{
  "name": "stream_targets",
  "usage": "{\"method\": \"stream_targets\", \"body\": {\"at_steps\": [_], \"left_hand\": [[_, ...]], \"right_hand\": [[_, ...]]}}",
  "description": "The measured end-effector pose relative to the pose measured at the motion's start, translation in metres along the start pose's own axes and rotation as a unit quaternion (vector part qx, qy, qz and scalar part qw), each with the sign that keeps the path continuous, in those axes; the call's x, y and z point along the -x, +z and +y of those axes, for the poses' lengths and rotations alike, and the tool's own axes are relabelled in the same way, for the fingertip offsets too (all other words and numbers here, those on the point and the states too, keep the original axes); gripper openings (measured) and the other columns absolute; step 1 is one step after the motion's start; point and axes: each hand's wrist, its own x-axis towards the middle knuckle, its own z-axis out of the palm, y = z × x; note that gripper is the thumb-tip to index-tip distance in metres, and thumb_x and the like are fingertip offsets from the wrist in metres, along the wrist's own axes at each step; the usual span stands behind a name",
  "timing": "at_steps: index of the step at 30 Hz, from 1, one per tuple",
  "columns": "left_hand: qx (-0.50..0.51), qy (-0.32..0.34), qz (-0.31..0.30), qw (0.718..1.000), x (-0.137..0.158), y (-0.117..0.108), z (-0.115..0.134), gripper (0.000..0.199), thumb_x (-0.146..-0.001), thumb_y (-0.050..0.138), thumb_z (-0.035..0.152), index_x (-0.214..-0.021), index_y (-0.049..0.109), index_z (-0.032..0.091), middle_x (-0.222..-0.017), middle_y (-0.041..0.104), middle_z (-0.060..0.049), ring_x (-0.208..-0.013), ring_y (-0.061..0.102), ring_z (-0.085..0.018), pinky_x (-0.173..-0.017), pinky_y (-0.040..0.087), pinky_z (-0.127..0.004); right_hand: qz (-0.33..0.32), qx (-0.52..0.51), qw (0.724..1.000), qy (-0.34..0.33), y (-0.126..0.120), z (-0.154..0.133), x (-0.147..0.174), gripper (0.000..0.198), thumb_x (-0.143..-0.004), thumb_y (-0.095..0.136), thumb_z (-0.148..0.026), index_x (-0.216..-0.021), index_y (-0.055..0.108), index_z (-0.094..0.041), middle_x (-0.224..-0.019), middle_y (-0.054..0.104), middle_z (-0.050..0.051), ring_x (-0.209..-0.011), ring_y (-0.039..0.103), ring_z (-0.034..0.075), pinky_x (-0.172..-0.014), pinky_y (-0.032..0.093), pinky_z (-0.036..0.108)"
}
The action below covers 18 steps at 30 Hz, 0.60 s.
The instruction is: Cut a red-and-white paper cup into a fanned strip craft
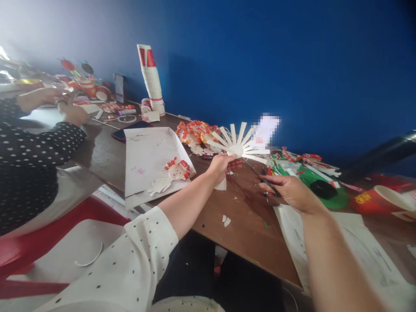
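Note:
My left hand (223,167) pinches a white paper cup cut into strips (235,150), its strips fanned out from a round centre. In my right hand (289,190) is a pair of dark scissors (270,186), whose blades point up and left toward the strips near my left fingers. I cannot tell whether the blades touch the paper. Small paper scraps (226,221) lie on the brown table (243,242) below. Left of my forearm, a paper figure with red curls (177,169) rests on a white sheet (143,151).
Behind my left hand is a heap of red and white paper figures (191,134). A tall stack of paper cups (152,82) stands by the blue wall. Green paper (328,195), a red cup (373,200) and sheets (357,234) lie right. At left works another person in a dotted sleeve (42,143).

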Motion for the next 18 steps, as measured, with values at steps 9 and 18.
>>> {"method": "stream_targets", "body": {"at_steps": [9, 18], "left_hand": [[0.007, -0.027, 0.005, 1.0, -0.002, 0.0003, -0.0002, 0.008, -0.084, 0.056, 0.008, -0.088, 0.063, 0.006, -0.069, 0.069, -0.01, -0.065, 0.066, -0.014, -0.073, 0.053, -0.028], [0.028, -0.097, -0.008, 0.995, -0.0006, -0.0017, 0.0026, 0.016, -0.084, 0.053, 0.009, -0.093, 0.066, 0.005, -0.066, 0.069, -0.009, -0.06, 0.064, -0.013, -0.064, 0.054, -0.024]], "right_hand": [[0.002, -0.009, 1.0, 0.003, -0.0024, 0.0052, -0.0017, 0.064, -0.054, 0.085, -0.051, -0.108, 0.074, -0.019, -0.071, 0.063, 0.001, -0.053, 0.05, 0.007, -0.049, 0.047, 0.021], [0.007, -0.062, 0.997, 0.04, -0.0041, -0.0001, 0.0022, 0.056, -0.048, 0.089, -0.039, -0.099, 0.076, -0.019, -0.072, 0.067, 0.001, -0.051, 0.052, 0.005, -0.048, 0.048, 0.016]]}}
